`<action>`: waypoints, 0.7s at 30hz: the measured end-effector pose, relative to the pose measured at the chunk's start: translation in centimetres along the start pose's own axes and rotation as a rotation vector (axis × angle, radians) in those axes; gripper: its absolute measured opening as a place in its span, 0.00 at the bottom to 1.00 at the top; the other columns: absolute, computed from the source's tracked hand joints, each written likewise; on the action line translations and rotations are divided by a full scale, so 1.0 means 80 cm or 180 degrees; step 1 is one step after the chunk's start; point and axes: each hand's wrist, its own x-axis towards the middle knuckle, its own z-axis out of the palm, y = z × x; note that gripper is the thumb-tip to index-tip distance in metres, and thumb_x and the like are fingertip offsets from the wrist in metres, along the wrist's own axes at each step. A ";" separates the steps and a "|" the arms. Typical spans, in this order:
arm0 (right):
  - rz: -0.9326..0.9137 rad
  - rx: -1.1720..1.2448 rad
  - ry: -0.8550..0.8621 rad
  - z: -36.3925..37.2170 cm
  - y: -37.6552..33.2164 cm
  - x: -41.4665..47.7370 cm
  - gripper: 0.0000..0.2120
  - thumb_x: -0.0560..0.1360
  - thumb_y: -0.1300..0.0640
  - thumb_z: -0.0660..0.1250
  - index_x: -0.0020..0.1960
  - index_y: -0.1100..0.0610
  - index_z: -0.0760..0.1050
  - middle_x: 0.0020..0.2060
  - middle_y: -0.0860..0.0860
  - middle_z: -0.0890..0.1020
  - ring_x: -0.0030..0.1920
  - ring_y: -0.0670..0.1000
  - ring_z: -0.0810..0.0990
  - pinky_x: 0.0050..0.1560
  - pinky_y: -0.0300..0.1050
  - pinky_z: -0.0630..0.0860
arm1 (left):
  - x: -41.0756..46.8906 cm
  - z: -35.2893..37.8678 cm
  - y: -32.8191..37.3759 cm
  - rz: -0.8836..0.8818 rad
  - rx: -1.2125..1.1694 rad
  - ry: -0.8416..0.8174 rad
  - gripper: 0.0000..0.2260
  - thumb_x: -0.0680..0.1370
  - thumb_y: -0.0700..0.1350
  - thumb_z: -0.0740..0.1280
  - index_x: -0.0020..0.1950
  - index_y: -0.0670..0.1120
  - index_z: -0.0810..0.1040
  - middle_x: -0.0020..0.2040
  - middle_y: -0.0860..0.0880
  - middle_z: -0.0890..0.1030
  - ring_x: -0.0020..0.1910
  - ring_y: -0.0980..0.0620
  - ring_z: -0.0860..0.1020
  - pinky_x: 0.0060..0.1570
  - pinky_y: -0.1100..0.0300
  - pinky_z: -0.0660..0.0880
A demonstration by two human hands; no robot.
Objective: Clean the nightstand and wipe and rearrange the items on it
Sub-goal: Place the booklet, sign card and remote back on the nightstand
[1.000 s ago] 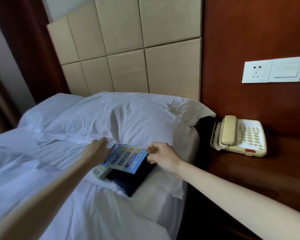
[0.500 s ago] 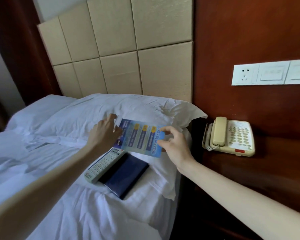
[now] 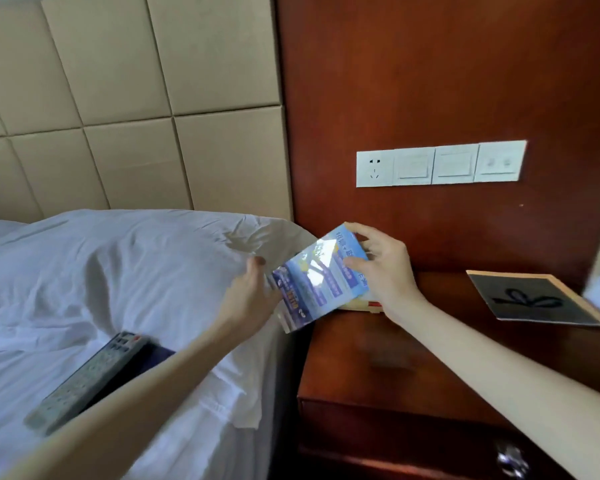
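Both hands grip the blue leaflet, the left hand pinching its lower edge and the right hand its upper corner, above the nightstand by the bed. Set it flat on bare wood (clear of the dark card), releasing one hand last so the glossy sheet cannot slide.

The blue card hides most of the telephone.

Remote on bed, left of nightstand w/ folder at rear right.
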 end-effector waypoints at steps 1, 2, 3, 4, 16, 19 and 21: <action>-0.0055 -0.0128 0.0044 -0.012 -0.001 0.002 0.27 0.69 0.73 0.69 0.61 0.49 0.77 0.43 0.54 0.84 0.47 0.54 0.84 0.49 0.52 0.81 | 0.003 0.016 0.005 -0.0004 0.0151 -0.0082 0.18 0.73 0.46 0.62 0.62 0.48 0.65 0.50 0.42 0.79 0.47 0.37 0.80 0.47 0.45 0.78; -0.0117 -0.0272 0.0067 -0.025 -0.002 0.004 0.28 0.69 0.72 0.70 0.63 0.48 0.77 0.41 0.54 0.84 0.45 0.53 0.84 0.47 0.50 0.81 | 0.006 0.032 0.009 0.0041 0.0275 -0.0173 0.18 0.73 0.47 0.62 0.62 0.48 0.66 0.56 0.43 0.77 0.54 0.38 0.77 0.53 0.46 0.75; -0.0176 -0.0416 0.0058 -0.037 -0.002 0.005 0.29 0.69 0.72 0.70 0.64 0.48 0.75 0.41 0.54 0.84 0.44 0.52 0.84 0.47 0.47 0.81 | 0.008 0.047 0.014 0.0141 0.0349 -0.0276 0.20 0.73 0.47 0.64 0.64 0.48 0.67 0.60 0.44 0.74 0.58 0.40 0.75 0.56 0.48 0.73; -0.0230 -0.0552 0.0022 -0.049 -0.002 0.006 0.30 0.69 0.72 0.70 0.66 0.48 0.74 0.41 0.54 0.84 0.43 0.50 0.84 0.47 0.44 0.80 | 0.010 0.063 0.019 0.0285 0.0375 -0.0370 0.21 0.73 0.47 0.65 0.65 0.46 0.68 0.62 0.45 0.73 0.59 0.41 0.74 0.58 0.50 0.72; -0.0136 -0.1905 -0.0546 -0.174 0.000 0.013 0.22 0.73 0.65 0.70 0.62 0.46 0.75 0.44 0.46 0.83 0.51 0.49 0.80 0.48 0.48 0.79 | -0.007 0.198 0.079 0.0987 -0.0633 -0.1215 0.08 0.68 0.43 0.75 0.45 0.43 0.83 0.46 0.49 0.85 0.49 0.49 0.80 0.50 0.57 0.74; -0.0039 -0.2283 -0.0556 -0.198 0.014 0.015 0.20 0.75 0.63 0.69 0.61 0.43 0.74 0.47 0.44 0.80 0.58 0.53 0.75 0.53 0.54 0.77 | -0.012 0.226 0.090 0.0961 -0.0575 -0.1252 0.10 0.68 0.44 0.74 0.46 0.41 0.83 0.47 0.46 0.84 0.49 0.48 0.80 0.51 0.53 0.75; 0.0017 -0.2329 -0.0494 -0.210 0.025 0.016 0.20 0.75 0.63 0.68 0.61 0.44 0.74 0.48 0.46 0.79 0.58 0.53 0.74 0.52 0.54 0.78 | -0.015 0.244 0.095 0.0911 -0.0507 -0.1187 0.06 0.68 0.44 0.74 0.40 0.42 0.81 0.41 0.47 0.83 0.42 0.49 0.79 0.43 0.61 0.74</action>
